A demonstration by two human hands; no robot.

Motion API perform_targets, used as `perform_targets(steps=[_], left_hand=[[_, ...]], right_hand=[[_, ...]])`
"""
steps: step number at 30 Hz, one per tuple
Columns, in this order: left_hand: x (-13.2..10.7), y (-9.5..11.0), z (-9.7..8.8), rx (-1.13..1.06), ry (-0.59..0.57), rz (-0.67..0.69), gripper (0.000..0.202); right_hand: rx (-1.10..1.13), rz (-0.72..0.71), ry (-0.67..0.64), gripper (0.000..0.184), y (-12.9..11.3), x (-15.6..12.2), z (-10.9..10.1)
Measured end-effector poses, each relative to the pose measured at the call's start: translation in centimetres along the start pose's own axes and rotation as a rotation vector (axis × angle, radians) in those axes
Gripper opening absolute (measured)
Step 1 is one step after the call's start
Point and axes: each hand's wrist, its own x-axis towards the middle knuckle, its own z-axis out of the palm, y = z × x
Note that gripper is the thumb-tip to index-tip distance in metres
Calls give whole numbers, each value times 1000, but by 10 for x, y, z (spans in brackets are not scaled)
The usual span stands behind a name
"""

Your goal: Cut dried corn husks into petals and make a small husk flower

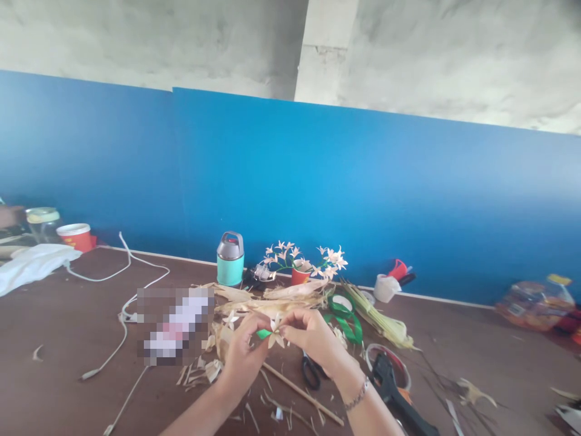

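Observation:
A small pale flower (276,340) with pointed petals, apparently made of dried husk, is held up between my two hands over the table. My left hand (245,354) pinches it from the left, with a bit of green material (264,333) showing at the fingertips; I cannot tell if that is tape or stem. From the right, the fingers of my right hand (313,339) close on the flower's petals. Dried husks (272,303) lie just behind the hands. Black-handled scissors (310,370) lie partly under my right wrist, and a thin stick (304,393) rests nearer me.
Behind stand a turquoise flask (230,260) and a red cup (300,275) with flower sprays. Rightward are green ribbon (349,321), pale stalks (381,318), a white cup (387,287) and a black glue gun (394,393). White cables (124,324) cross the left side; husk scraps litter the front.

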Motion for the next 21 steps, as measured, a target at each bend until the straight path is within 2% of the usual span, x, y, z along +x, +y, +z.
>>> perform_targets(steps=[8, 21], left_hand=[[1, 3, 1, -74, -17, -68, 10], [1, -5, 4, -261, -61, -213, 13]], right_hand=[[-53, -23, -2, 6, -1, 0, -1], [-119, -21, -6, 8, -4, -2, -4]])
